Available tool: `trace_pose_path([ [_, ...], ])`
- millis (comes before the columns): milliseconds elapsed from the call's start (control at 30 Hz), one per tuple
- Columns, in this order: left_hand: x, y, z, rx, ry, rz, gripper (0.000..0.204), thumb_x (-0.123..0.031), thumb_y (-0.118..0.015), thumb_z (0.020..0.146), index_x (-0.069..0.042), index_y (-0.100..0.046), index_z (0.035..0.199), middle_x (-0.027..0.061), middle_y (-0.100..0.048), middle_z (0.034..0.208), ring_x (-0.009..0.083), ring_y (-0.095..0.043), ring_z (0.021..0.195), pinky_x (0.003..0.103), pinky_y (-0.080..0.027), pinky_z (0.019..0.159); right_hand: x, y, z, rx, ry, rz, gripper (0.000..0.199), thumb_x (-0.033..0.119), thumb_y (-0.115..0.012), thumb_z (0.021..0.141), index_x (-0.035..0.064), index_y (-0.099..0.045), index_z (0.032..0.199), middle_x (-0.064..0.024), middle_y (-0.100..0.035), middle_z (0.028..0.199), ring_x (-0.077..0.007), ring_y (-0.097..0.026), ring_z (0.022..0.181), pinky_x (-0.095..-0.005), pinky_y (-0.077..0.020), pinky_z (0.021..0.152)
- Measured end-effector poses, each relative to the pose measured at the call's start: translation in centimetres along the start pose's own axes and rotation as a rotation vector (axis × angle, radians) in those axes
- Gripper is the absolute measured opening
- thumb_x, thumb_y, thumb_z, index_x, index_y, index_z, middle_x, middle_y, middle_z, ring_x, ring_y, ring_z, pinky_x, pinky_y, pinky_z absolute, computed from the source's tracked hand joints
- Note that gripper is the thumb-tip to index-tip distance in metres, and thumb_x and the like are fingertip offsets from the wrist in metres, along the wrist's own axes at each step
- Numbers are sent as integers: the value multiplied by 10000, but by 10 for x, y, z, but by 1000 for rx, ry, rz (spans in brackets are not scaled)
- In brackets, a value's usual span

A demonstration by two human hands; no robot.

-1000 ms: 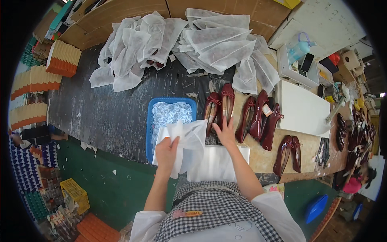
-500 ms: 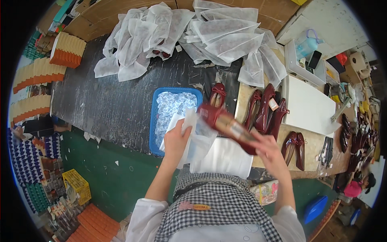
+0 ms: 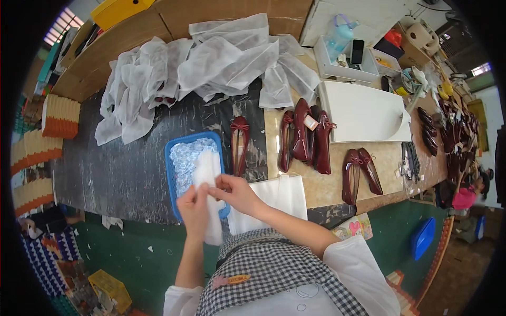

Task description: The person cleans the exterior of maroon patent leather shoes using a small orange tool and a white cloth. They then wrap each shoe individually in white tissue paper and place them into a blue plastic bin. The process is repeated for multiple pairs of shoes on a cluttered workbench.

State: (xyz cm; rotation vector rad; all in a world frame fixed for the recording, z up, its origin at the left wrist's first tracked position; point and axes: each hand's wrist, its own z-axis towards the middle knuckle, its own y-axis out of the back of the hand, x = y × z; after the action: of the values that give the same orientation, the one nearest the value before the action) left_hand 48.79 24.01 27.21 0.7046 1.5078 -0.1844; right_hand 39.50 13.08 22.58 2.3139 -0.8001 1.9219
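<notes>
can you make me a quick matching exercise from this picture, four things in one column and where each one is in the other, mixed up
Things:
1. blue basket
2. single dark red shoe
3. white cloth bag
4. pile of white bags

Places:
A. far side of the table
B. between both hands
C. just right of the basket
D. on the dark tabletop, holding small packets

Pairs: 1-D, 2-C, 3-B, 4-A
</notes>
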Motion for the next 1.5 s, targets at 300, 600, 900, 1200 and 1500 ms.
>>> trace_pose_path([
  [300, 16, -19, 13, 153, 19, 171, 195, -110, -639, 850, 44, -608, 735, -5, -517, 578, 47, -404, 550, 257, -319, 473, -62, 228, -108, -956, 14, -863, 524, 166, -710, 779, 59, -521, 1256, -175, -576, 1173, -257, -552, 1091, -336, -415, 938],
  [600, 45, -37, 56, 235, -252, 509, 179, -177, -636, 836, -1, -656, 813, 165, -586, 669, 313, -540, 554, 369, -408, 528, -5, 157, -125, -538, 161, -691, 500, 3, -606, 795, 91, -530, 1281, -137, -522, 1275, -293, -485, 1136, -337, -410, 953],
  [900, -13, -36, -9, 383, -395, 379, 156, -120, -688, 785, -29, -597, 696, 123, -548, 636, 274, -539, 530, 357, -417, 491, 11, 65, -23, -98, -364, 328, 375, 172, -585, 901, 32, -516, 1242, -55, -602, 1052, -152, -565, 910, -298, -475, 798],
  [1200, 0, -9, 25, 43, -110, 104, 264, -77, -607, 858, 23, -464, 660, -22, -332, 564, 45, -306, 566, 257, -239, 475, 9, 37, 9, -106, 75, -331, 126, 130, -656, 824, 12, -650, 867, -67, -635, 740, -95, -572, 660, -266, -475, 606],
  [1500, -4, -45, 42, 268, -269, 365, 303, -102, -684, 797, 45, -484, 624, 106, -420, 545, 168, -333, 465, 319, -282, 466, -85, 224, -33, -1060, -76, -1205, 386, 182, -711, 763, 44, -584, 1100, -218, -446, 1273, -358, -452, 1132, -378, -388, 938],
])
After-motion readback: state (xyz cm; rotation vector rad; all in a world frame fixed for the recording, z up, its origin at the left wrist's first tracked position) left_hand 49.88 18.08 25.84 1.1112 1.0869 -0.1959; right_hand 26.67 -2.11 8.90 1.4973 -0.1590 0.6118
